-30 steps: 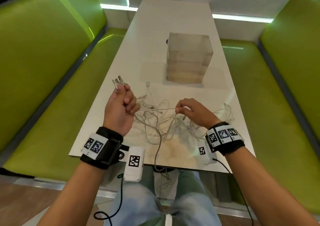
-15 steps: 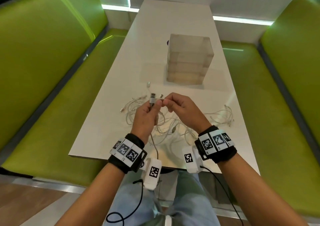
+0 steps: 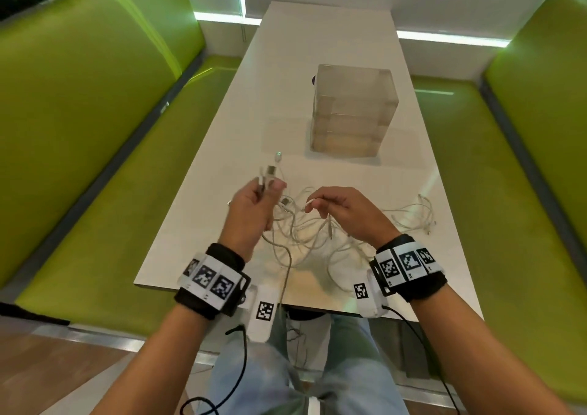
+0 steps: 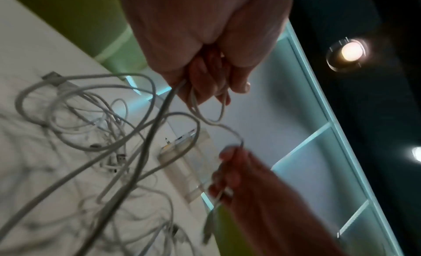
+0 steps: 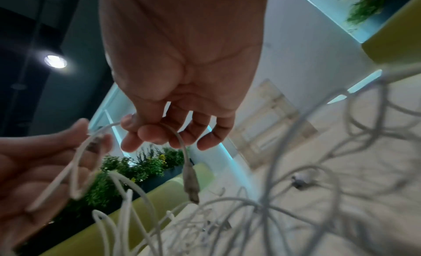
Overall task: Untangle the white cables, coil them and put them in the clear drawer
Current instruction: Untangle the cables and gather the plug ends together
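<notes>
A tangle of white cables [image 3: 305, 233] lies on the near part of the white table [image 3: 317, 49]. My left hand [image 3: 254, 206] is raised above it and grips a few cable ends, with a plug [image 3: 270, 170] sticking up past the fingers. In the left wrist view the cables [image 4: 145, 134] run down from that fist [image 4: 205, 83]. My right hand [image 3: 336, 206] pinches one thin cable [image 5: 180, 139] between thumb and forefinger; its plug [image 5: 191, 184] dangles below. The clear drawer unit [image 3: 352, 113] stands shut further back.
Green padded benches [image 3: 79, 129] run along both sides of the table. A smaller bunch of white cable [image 3: 416, 214] lies near the right table edge. One cable hangs over the near table edge [image 3: 286, 287] toward my lap.
My hands met over the tangle half a second ago and have now drawn apart; the left hand lifted left with cable ends, the right hand holds a cable to the right.
</notes>
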